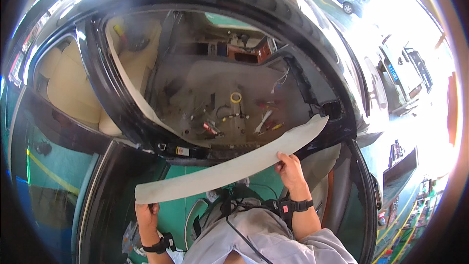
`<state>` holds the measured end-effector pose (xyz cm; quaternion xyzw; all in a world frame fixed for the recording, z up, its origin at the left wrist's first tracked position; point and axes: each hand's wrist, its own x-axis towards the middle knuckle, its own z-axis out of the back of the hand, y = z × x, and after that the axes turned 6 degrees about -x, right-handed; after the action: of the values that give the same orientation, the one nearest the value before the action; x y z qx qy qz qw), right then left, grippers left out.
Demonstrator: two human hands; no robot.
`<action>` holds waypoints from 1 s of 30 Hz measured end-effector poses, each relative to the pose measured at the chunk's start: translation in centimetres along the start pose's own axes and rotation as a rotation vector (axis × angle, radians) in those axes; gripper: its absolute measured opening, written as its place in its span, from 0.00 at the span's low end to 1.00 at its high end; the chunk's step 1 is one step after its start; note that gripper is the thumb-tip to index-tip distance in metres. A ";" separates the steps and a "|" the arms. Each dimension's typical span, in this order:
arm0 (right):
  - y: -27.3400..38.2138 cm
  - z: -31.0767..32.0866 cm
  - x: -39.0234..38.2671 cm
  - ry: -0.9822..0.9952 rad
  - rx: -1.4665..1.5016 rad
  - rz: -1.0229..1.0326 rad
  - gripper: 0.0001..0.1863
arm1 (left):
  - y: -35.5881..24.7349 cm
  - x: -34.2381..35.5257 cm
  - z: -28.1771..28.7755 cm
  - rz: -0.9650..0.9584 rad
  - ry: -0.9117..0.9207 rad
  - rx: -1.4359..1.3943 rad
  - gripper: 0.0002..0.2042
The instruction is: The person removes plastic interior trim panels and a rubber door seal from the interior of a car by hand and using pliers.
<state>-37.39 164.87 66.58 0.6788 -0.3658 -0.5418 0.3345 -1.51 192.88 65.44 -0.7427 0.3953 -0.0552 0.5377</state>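
A long, gently curved, pale grey trim panel (229,172) stretches between my two hands, in front of a black car's open doorway. My left hand (147,217) grips its wide left end from below, with the fingers mostly behind the panel. Near the right third, my right hand (290,168) pinches the lower edge, thumb on the near face. The panel's narrow right tip rises toward the front of the door frame. It covers part of the door sill (195,152).
Inside the car, a yellow tape roll (236,98), a red-handled tool (211,128) and loose wires lie on the bare floor (195,80). Beige rear seats (73,83) are at left. Open doors (349,200) flank me. A dark cable (244,239) hangs across my front.
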 end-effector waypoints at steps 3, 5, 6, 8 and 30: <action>-0.4 0.3 0.1 -0.026 0.014 -0.049 0.06 | 0.7 0.0 0.7 -0.012 0.010 -0.023 0.11; -0.7 0.6 0.0 -0.036 0.010 -0.078 0.05 | 1.3 -0.3 1.0 0.023 -0.050 -0.027 0.12; -0.9 0.8 0.0 -0.049 0.005 -0.082 0.05 | 1.5 -0.4 1.2 0.031 -0.042 -0.035 0.12; -1.2 1.1 -0.1 -0.060 0.002 -0.093 0.06 | 1.8 -0.6 1.5 0.071 -0.053 -0.008 0.12; -2.1 2.6 5.2 -0.092 -0.067 -0.242 0.11 | 3.2 3.2 -4.8 -0.248 -0.159 0.785 0.32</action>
<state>-38.94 161.35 61.73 0.6809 -0.2778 -0.6207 0.2720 -3.41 186.82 63.62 -0.5252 0.2091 -0.2082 0.7982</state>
